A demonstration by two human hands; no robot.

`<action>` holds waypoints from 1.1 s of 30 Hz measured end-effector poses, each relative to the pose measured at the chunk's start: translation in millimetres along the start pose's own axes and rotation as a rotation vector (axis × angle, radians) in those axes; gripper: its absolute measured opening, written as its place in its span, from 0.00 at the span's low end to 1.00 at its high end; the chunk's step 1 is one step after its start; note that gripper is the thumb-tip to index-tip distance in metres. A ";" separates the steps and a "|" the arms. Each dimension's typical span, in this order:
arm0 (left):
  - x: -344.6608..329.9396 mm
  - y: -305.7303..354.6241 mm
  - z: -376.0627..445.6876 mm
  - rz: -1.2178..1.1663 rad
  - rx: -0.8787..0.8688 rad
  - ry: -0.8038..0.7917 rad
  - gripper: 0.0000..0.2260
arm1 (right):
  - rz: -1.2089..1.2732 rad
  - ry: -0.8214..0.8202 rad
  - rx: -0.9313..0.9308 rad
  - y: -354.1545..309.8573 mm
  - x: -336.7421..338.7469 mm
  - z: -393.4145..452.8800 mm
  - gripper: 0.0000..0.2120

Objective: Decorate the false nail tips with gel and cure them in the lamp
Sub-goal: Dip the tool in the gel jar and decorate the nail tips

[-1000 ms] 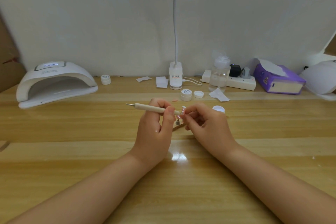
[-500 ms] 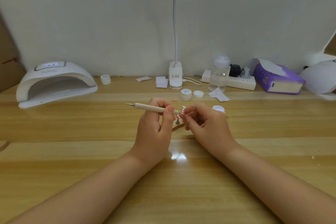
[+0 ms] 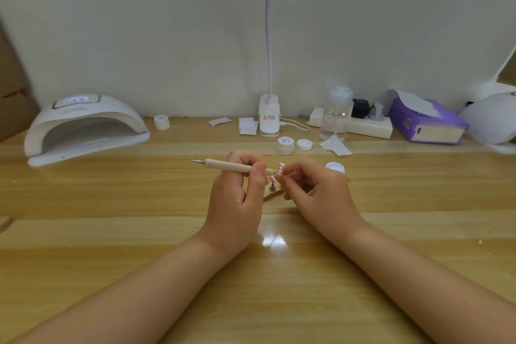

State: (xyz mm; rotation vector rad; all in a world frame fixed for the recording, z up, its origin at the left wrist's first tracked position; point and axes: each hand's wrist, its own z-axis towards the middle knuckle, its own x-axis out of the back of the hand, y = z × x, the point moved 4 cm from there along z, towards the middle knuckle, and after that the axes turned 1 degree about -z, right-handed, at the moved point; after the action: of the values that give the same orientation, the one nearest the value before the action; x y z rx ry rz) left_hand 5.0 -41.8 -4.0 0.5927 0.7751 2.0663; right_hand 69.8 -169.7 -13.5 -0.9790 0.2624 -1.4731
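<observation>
**Dotting a nail tip at the table's centre**

The curing lamp [image 3: 83, 128] sits at the table's [image 3: 111, 232] back-left corner. Mid-table, the left hand [image 3: 237, 193] grips a wooden dotting tool [image 3: 234, 166] — its tip meets the false nail tip [image 3: 280, 170], pinched by the right hand [image 3: 315, 190]. Gel pots [image 3: 285, 145] stand behind, toward the back edge.

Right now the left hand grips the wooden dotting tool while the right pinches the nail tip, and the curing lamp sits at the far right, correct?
Not quite: the head view shows the curing lamp at the far left. The rest holds.
</observation>
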 end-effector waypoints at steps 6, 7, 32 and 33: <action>-0.4 0.9 0.3 0.001 0.003 -0.008 0.06 | -0.008 0.003 0.013 -1.1 0.6 0.1 0.04; -0.6 1.1 0.4 0.002 0.003 -0.008 0.06 | -0.009 0.003 0.017 -1.4 0.8 -0.1 0.04; 10.1 -18.3 8.4 -0.134 0.195 0.245 0.08 | -0.195 -0.085 -0.001 -13.1 -21.3 -2.1 0.03; 10.0 -18.1 8.2 -0.139 0.197 0.245 0.08 | -0.221 -0.102 -0.008 -11.5 -22.3 -2.1 0.03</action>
State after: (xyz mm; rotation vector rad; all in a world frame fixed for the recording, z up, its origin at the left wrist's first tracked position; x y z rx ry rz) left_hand 14.6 -22.5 -9.7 0.3824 1.1395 1.9689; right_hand 56.9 -148.2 -16.0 -1.1138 0.0872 -1.6167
